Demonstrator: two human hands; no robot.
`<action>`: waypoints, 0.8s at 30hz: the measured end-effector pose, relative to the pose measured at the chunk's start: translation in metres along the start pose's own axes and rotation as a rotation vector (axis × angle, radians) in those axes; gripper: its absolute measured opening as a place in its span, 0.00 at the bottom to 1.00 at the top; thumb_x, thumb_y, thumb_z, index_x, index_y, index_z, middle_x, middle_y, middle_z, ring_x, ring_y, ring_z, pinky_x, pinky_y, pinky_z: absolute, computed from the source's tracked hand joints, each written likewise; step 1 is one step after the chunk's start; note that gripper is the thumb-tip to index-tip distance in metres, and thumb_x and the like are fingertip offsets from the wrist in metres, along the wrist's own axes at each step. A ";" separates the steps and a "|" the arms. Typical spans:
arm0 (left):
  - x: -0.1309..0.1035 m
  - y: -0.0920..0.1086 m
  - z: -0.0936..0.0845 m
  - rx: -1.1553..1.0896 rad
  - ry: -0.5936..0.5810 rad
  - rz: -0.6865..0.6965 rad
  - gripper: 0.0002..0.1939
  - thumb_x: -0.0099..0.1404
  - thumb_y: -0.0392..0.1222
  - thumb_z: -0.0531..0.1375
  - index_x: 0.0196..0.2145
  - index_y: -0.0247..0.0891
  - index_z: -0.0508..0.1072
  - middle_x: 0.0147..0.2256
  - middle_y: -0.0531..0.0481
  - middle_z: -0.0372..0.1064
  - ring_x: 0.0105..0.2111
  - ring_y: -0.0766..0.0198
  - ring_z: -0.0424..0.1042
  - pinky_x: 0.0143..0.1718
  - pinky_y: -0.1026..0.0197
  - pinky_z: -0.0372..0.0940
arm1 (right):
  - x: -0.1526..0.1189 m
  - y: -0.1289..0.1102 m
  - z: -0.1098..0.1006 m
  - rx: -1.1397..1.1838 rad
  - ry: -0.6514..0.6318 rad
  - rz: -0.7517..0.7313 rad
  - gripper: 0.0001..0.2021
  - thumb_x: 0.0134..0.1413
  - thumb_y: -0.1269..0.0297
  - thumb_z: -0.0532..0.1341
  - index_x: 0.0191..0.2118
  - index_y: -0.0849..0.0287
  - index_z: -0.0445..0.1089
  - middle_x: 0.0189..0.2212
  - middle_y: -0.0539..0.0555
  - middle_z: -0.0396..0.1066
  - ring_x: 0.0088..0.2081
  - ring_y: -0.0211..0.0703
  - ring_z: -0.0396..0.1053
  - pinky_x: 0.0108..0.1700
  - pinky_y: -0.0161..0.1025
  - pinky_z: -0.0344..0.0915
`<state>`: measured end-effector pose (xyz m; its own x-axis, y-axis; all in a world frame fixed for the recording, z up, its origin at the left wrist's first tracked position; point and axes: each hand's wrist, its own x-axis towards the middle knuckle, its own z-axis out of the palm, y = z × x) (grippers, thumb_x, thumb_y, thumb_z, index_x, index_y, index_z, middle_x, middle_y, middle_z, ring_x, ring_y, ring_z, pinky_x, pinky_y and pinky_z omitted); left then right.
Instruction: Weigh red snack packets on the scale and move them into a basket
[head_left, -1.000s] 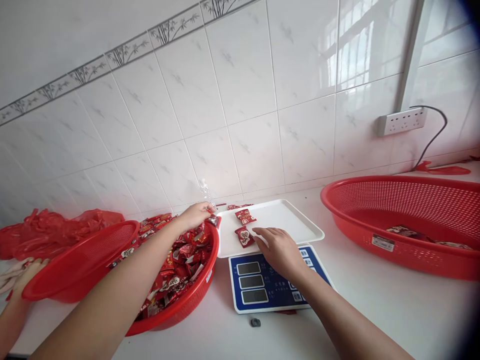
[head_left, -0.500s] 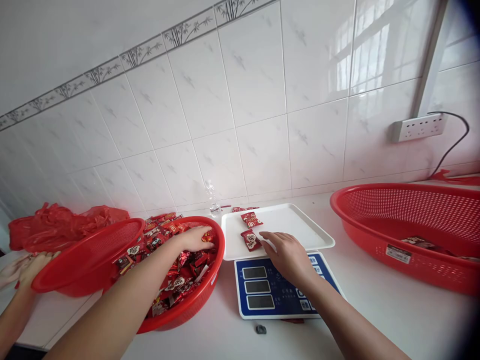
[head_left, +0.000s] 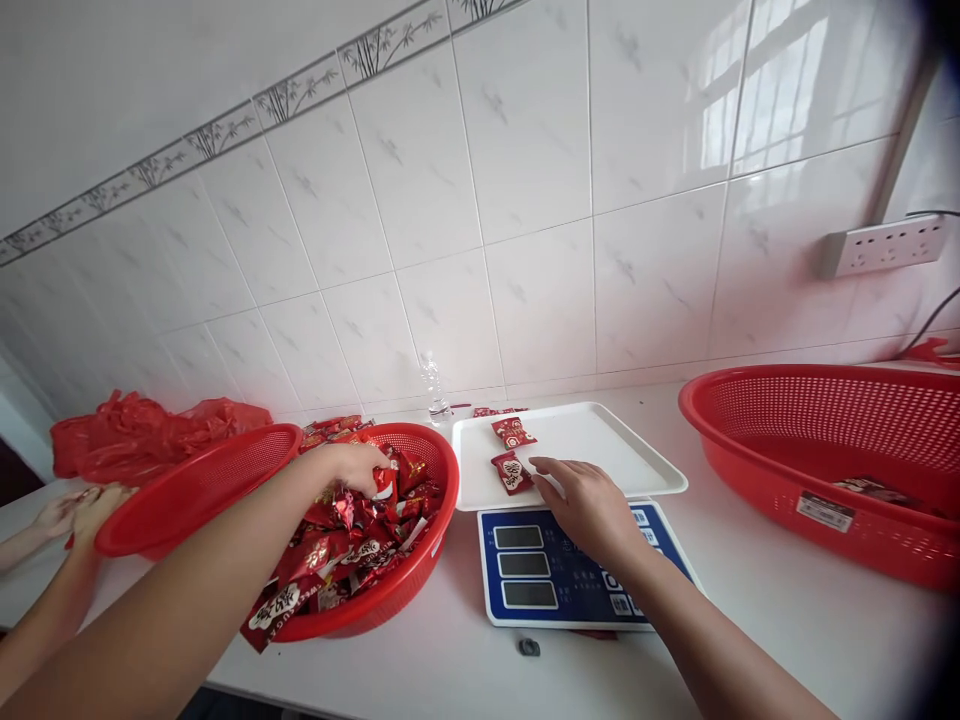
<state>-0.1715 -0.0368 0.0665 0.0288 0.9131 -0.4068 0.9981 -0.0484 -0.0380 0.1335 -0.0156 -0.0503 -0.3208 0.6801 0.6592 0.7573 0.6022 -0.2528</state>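
Observation:
Red-wrapped sweets fill a round red basket left of centre. Reaching into it, my left hand has its fingers bent down among the wrappers, and the fingertips are hidden. A white tray rests on a blue scale with three displays. On the tray's left part lie two red packets, an upper one and a lower one. Over the tray's front edge, my right hand is held with thumb and fingers apart and nothing between them, just right of the lower packet.
A large red basket with a few packets stands at the right. Another red basket tilts at the left, beside another person's hands. Red bags, a clear bottle and a small dark object are also there.
My left hand has moved left and slightly up within the sweets basket. My right hand stays beside the packets. The view has shifted a little, and the other person's hands remain at the left basket.

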 end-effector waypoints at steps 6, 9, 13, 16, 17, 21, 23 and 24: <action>0.002 0.002 -0.007 -0.056 0.013 0.035 0.26 0.53 0.64 0.53 0.17 0.38 0.70 0.18 0.52 0.64 0.22 0.63 0.64 0.27 0.63 0.57 | 0.001 -0.002 -0.001 -0.022 -0.003 0.000 0.13 0.58 0.64 0.50 0.42 0.56 0.69 0.31 0.53 0.75 0.33 0.45 0.71 0.38 0.41 0.63; 0.020 0.019 -0.001 -0.005 0.095 -0.012 0.29 0.59 0.62 0.46 0.16 0.38 0.69 0.20 0.50 0.66 0.24 0.60 0.67 0.30 0.61 0.60 | 0.000 -0.001 0.000 -0.019 0.000 -0.004 0.13 0.58 0.64 0.50 0.42 0.56 0.69 0.32 0.53 0.75 0.34 0.45 0.71 0.40 0.41 0.63; 0.047 0.040 0.014 0.130 0.238 -0.025 0.13 0.57 0.48 0.55 0.32 0.37 0.74 0.38 0.44 0.71 0.41 0.53 0.68 0.40 0.60 0.61 | 0.000 -0.001 0.000 -0.019 -0.008 -0.005 0.13 0.57 0.66 0.50 0.42 0.57 0.70 0.31 0.53 0.75 0.33 0.44 0.71 0.39 0.40 0.62; 0.062 0.046 0.026 0.151 0.242 -0.054 0.16 0.49 0.43 0.61 0.37 0.35 0.73 0.43 0.39 0.69 0.45 0.49 0.66 0.42 0.58 0.61 | 0.001 -0.002 -0.001 -0.020 0.002 -0.007 0.12 0.57 0.66 0.50 0.41 0.57 0.70 0.31 0.52 0.75 0.32 0.44 0.71 0.38 0.40 0.62; 0.066 0.047 0.029 0.149 0.220 -0.067 0.15 0.50 0.43 0.61 0.35 0.34 0.74 0.40 0.38 0.71 0.42 0.49 0.68 0.40 0.57 0.61 | 0.001 -0.002 -0.002 -0.021 0.006 -0.010 0.12 0.58 0.65 0.50 0.41 0.57 0.70 0.30 0.52 0.75 0.32 0.44 0.71 0.38 0.39 0.62; 0.069 0.037 0.031 0.109 0.182 -0.062 0.13 0.57 0.47 0.54 0.28 0.37 0.75 0.33 0.43 0.73 0.33 0.55 0.71 0.33 0.60 0.63 | 0.001 -0.002 -0.002 -0.030 0.003 -0.024 0.12 0.58 0.65 0.50 0.40 0.56 0.70 0.28 0.52 0.75 0.30 0.43 0.70 0.37 0.39 0.61; 0.067 0.027 0.029 0.076 0.189 -0.041 0.13 0.56 0.46 0.54 0.24 0.38 0.75 0.28 0.46 0.73 0.30 0.58 0.71 0.31 0.62 0.62 | 0.001 -0.002 -0.002 -0.038 -0.004 -0.025 0.12 0.58 0.65 0.50 0.40 0.56 0.70 0.28 0.52 0.75 0.30 0.43 0.70 0.37 0.39 0.61; 0.066 0.022 0.028 0.062 0.193 -0.038 0.11 0.54 0.45 0.57 0.21 0.38 0.74 0.24 0.47 0.72 0.28 0.58 0.70 0.30 0.63 0.62 | 0.001 -0.003 -0.002 -0.040 -0.007 -0.024 0.12 0.58 0.65 0.50 0.40 0.56 0.70 0.28 0.52 0.75 0.31 0.43 0.70 0.37 0.39 0.61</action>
<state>-0.1491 0.0112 0.0135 0.0075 0.9751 -0.2215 0.9936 -0.0322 -0.1084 0.1325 -0.0173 -0.0476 -0.3429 0.6685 0.6599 0.7711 0.6015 -0.2086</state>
